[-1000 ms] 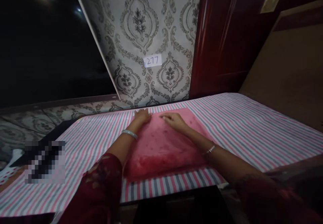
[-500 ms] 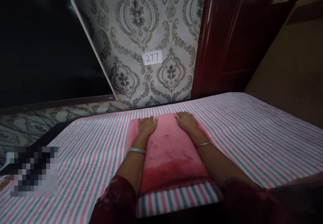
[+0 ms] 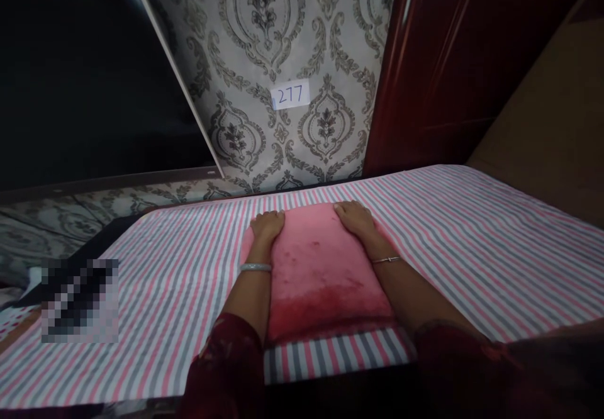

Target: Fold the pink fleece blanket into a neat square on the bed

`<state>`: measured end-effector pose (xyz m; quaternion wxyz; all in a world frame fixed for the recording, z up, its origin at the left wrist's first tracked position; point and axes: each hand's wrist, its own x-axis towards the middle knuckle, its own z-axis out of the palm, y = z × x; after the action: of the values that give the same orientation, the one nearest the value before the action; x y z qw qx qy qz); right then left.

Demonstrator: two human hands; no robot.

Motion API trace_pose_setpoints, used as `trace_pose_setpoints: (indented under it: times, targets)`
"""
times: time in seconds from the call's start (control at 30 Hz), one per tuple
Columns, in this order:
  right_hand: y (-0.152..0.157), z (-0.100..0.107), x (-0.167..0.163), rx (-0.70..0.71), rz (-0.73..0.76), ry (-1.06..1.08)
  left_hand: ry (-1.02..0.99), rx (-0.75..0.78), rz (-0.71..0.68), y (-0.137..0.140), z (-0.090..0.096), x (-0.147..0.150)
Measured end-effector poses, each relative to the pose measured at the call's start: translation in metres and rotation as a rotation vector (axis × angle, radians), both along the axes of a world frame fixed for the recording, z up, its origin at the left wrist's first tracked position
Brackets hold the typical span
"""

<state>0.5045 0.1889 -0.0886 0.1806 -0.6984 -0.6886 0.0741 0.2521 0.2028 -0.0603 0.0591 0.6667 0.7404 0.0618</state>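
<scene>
A folded pink plush cloth (image 3: 311, 249), with a darker red band at its near end, lies on a striped sheet. At its far left corner, my left hand (image 3: 268, 225) is closed over the edge, a pale bangle on the wrist. My right hand (image 3: 355, 219) grips the far right corner, its thumb on the top surface and a thin silver bracelet on the wrist. The undersides of the fingers are hidden. Between my forearms the cloth's middle is exposed and slightly creased.
The pink, grey and white striped sheet (image 3: 189, 280) covers the table. Behind it are a patterned wall with a paper label (image 3: 290, 94) reading 277, a dark television (image 3: 94, 79) at left, and a dark red wooden panel (image 3: 425, 67) at right. A blurred-out patch sits at left.
My left hand has shifted outward on the cloth toward its left edge. My right hand stays near the far right corner. The camera view has shifted slightly.
</scene>
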Motion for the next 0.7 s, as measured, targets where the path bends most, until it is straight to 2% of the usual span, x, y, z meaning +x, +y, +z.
trace_pose_setpoints:
  times: [0.1,0.2,0.37,0.43,0.5,0.6,0.7]
  targets:
    - [-0.001,0.002,0.002,-0.011,0.001,0.016,-0.057,0.007,0.003,-0.002,0.001,-0.005]
    - [-0.005,0.005,0.001,0.005,0.009,0.033,-0.110,0.079,-0.003,-0.007,0.005,-0.010]
    - [-0.012,0.016,-0.005,0.073,0.010,0.045,-0.126,0.188,-0.064,-0.022,0.025,0.002]
    - [-0.015,0.019,-0.010,0.127,0.122,0.042,-0.117,0.214,-0.176,-0.038,0.032,0.015]
    - [-0.018,0.018,-0.014,0.167,0.339,0.038,-0.110,0.203,-0.327,-0.063,0.033,0.029]
    - [-0.019,0.012,-0.020,0.126,0.616,0.007,-0.084,0.158,-0.528,-0.112,0.017,0.043]
    - [-0.016,0.005,-0.025,0.025,0.683,-0.056,-0.008,0.178,-0.686,-0.151,-0.009,0.045]
